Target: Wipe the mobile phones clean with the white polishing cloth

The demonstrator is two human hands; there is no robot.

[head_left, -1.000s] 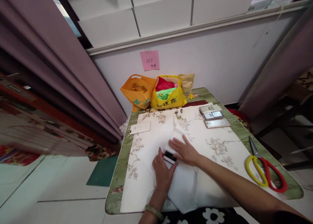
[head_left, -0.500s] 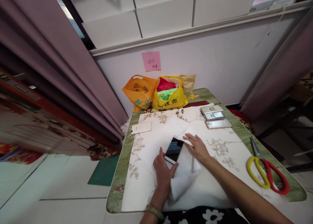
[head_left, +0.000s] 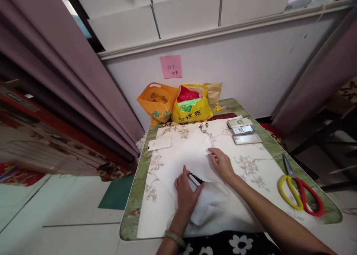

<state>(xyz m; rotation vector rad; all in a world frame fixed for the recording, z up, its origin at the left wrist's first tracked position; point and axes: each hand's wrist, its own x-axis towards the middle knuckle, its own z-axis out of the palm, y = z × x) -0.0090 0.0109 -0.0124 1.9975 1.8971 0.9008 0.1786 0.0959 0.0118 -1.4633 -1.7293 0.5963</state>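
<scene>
With twelve o'clock toward the wall, everything hinges on a dark phone (head_left: 196, 178) with a pale edge, low on the middle of the counter (head_left: 131, 210), and how it lies between the two hands. It sits at one o'clock from the middle of the left hand (head_left: 186, 193), which pinches its near end between thumb and fingers. The right hand (head_left: 219, 160) is farther off, with the phone at about eight o'clock from it; its fingers are bent and bunched low over the pale surface, and I cannot tell whether they have hold of anything.

Only a narrow strip of the phone shows. Its pale edge slants from ten o'clock to four, probably a short end, so the long axis would run toward one o'clock; the rest is hidden, seemingly by a thin white sheet (head_left: 213, 201) crumpled around it.

Nearby, a white phone (head_left: 159, 144) lies at eleven o'clock from the left hand, and scissors (head_left: 291, 174) rest near four o'clock from the right.
</scene>
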